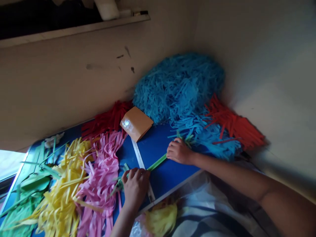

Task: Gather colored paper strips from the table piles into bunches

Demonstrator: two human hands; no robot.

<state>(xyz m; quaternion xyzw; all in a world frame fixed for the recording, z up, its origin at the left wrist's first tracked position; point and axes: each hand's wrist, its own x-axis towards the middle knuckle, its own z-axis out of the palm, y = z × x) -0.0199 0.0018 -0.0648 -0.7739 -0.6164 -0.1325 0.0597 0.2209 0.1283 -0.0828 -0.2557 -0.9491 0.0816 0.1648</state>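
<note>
A narrow green paper strip [158,162] stretches between my two hands, with fringed green ends sticking out beyond each of them. My left hand [136,184] is closed on its left part, close to the pink paper strips [103,174]. My right hand [179,152] grips the other part, just in front of loose blue paper strips [209,136]. Both hands rest low over the blue tabletop [158,138]. My fingers hide the gripped parts of the strip.
A big blue fringed heap [180,82] leans into the wall corner. Red strips [239,128] lie at right, dark red ones [108,117] behind. An orange-brown folded packet [136,123] sits mid-table. Yellow strips [65,177] and green strips [27,204] cover the left. A shelf [74,31] juts out above.
</note>
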